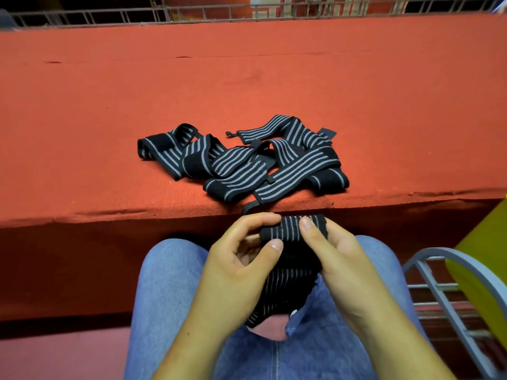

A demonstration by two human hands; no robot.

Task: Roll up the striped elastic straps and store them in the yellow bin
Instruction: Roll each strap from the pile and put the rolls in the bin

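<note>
A person's left hand (239, 263) and right hand (340, 259) pinching a half-rolled striped strap (288, 228) between them (tail hanging below), heap of straps (247, 163) just beyond the fingertips, yellow bin (484, 256) right of the right hand.

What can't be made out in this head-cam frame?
1. Yellow plastic bin: head view, cut off by the right edge; its inside is unseen.
2. Pile of black, grey-striped elastic straps on the red felt table: the overlaps hide how many there are.
3. Held strap: the left hand and right hand cover the roll's size; its tail lies in shadow on the lap.
</note>
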